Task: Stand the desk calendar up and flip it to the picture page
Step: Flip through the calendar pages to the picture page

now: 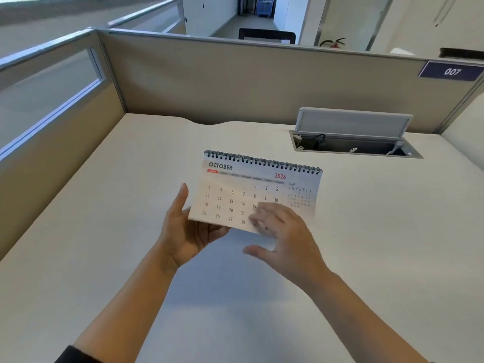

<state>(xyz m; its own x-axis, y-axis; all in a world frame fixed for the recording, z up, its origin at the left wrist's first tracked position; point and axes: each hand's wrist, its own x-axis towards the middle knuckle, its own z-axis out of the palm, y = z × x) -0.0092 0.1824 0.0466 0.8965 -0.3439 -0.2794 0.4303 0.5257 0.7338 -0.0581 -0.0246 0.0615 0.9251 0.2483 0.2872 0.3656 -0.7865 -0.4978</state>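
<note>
The left hand [183, 229] grips the lower left corner of the desk calendar [258, 191], thumb up along its left edge and fingers curled underneath. The right hand [282, 231] is open and blurred, its fingers spread over the calendar's lower right part; whether they press on the page cannot be told. The calendar sits in the centre of the frame, held above the pale desk [104, 205] with its black spiral binding [263, 161] at the top edge, tilted toward the camera. The facing page reads OCTOBER 2026 with a date grid and a small SEP table at its right. Upper right of the calendar, a cable hatch [353, 137] in the desk stands with its lid raised. Behind runs a grey partition [235, 82] carrying a dark label, 007 [451, 71], at the frame's upper right.
</note>
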